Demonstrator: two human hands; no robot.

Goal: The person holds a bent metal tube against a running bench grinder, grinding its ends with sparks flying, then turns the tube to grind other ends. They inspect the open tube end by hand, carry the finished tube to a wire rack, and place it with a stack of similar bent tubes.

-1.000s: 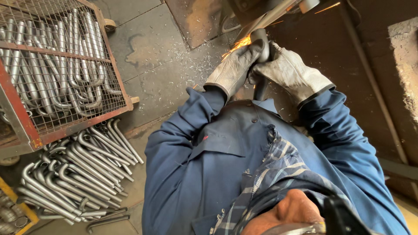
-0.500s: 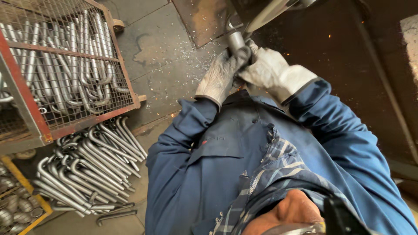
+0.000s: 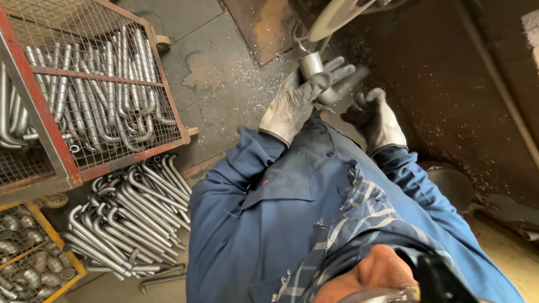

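Observation:
My left hand (image 3: pixel 292 104), in a pale work glove, is shut on a short silver metal tube (image 3: pixel 310 63) and holds it upright just below a pale grinding wheel (image 3: pixel 337 17) at the top of the view. The tube is apart from the wheel and no sparks show. To the right and lower, my right hand (image 3: pixel 375 119) wears a dark soiled glove. Its fingers are loosely apart and hold nothing. Blue jacket sleeves cover both arms.
A red wire cage (image 3: pixel 168 120) at the left holds several bent metal tubes. More bent tubes (image 3: pixel 129 219) lie piled on the concrete floor below it. A yellow wire basket (image 3: pixel 76 272) of small metal parts sits bottom left. Metal shavings litter the floor near a rusty plate (image 3: pixel 261 28).
Both hands held the tube at the wheel with sparks flying. Now the sparks have stopped, my right hand has let go and dropped to the right, and my left hand alone holds the tube.

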